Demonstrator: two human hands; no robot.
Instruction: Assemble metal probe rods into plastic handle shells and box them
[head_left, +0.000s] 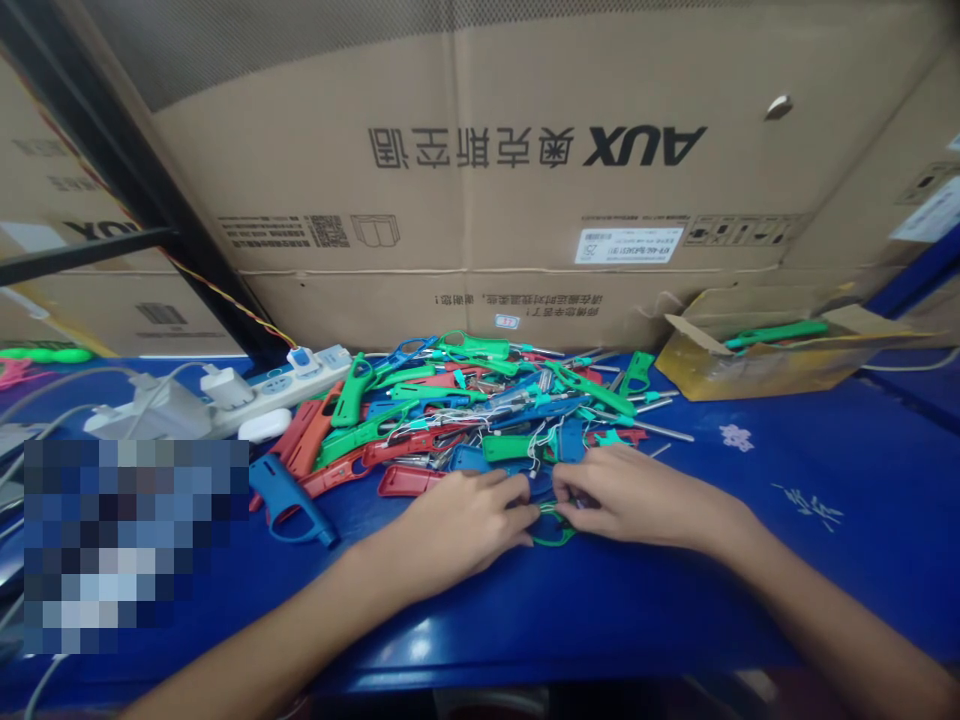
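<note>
Near the front of the blue table, my left hand (472,525) and my right hand (611,500) meet with bent fingers at a green plastic piece (555,538) with a loop. Each hand has its fingertips closed on an end of this piece, which is partly hidden by them. Just beyond the hands spreads a heap of green, red and blue plastic lighter casings (420,400), mixed with metal rods and thin white wires. A red casing half (409,481) lies close to my left hand.
A blue lighter casing (289,505) lies at the heap's left end. Behind it is a white power strip (277,390) with plugs and cables. An open carton (757,370) holding green parts stands at the back right. Large cardboard (487,200) walls the rear.
</note>
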